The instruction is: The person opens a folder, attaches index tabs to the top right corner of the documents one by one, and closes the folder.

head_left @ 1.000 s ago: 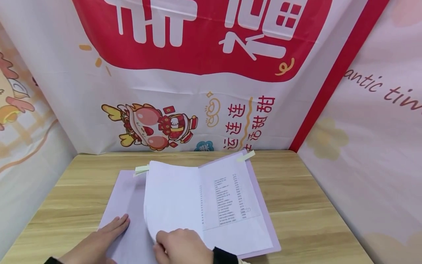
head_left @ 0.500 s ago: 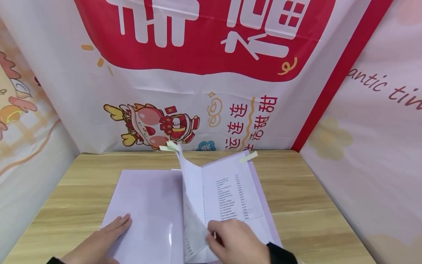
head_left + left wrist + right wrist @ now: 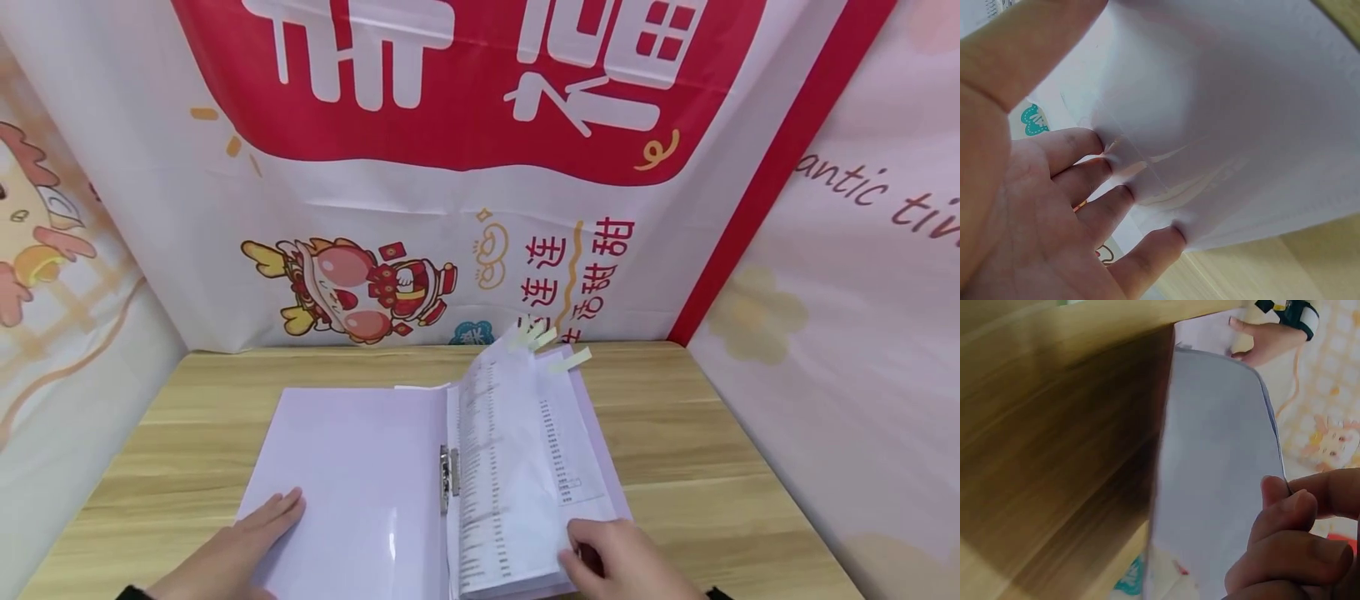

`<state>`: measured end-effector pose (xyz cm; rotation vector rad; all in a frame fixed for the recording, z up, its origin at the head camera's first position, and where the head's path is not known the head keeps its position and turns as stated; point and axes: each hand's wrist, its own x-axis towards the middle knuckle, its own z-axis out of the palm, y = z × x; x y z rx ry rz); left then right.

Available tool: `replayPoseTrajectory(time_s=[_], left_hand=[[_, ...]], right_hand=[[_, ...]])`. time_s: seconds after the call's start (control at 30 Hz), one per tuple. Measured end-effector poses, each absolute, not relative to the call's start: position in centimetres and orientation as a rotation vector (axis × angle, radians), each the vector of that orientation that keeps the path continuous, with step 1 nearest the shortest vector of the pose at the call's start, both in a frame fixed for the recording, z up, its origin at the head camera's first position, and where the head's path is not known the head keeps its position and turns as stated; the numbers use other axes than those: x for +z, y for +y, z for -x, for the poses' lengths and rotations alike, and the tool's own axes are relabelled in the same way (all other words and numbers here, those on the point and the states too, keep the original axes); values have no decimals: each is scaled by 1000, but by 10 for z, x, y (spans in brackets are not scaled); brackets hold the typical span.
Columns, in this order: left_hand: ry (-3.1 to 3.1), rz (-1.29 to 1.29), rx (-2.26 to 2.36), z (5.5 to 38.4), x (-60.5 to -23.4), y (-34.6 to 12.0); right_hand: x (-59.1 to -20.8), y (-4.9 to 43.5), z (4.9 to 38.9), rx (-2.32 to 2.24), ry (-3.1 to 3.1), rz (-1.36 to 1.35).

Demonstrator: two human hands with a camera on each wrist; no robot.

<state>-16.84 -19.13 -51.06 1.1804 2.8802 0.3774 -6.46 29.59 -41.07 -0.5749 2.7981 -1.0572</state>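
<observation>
A pale purple folder (image 3: 345, 467) lies open on the wooden table. Its metal clip (image 3: 448, 475) shows at the spine. My left hand (image 3: 243, 542) rests with extended fingers on the folder's left cover; in the left wrist view, the fingertips (image 3: 1163, 240) touch its glossy surface. Over on the right side, my right hand (image 3: 618, 558) pinches the lower outer edge of a stack of printed sheets (image 3: 502, 475), which is partly turned over and bowed. In the right wrist view, thumb and fingers grip the sheets' edge (image 3: 1222, 425). Beneath lies another printed page (image 3: 581, 467), partly covered.
Pale sticky tabs (image 3: 570, 360) project from the upper page edges. The wooden table (image 3: 697, 467) extends on both sides of the folder. A printed cloth (image 3: 390, 200) hangs behind, with more cloth at the left and right sides.
My right hand has carried the pinched sheets from left to right, uncovering the left cover and the metal clip. The left hand has stayed nearly in place.
</observation>
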Motion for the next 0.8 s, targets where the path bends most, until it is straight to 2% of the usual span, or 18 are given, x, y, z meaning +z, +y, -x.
replayPoseTrajectory(time_s=[0.23,0.43,0.67,0.8], left_hand=[[2815,-1075,367,168,-504,-186],[2843,-1095,357,168,-507,-188],[2822,-1073,402,168,-507,-189],[2798,-1035,404,167,-506,-188]], right_hand=[[-425,332,58,-1028,2807,458],[-447,357,54,-953,2714,216],[-482,360,59,-913,2656,79],[-492,353,62,-853,2597,-110]])
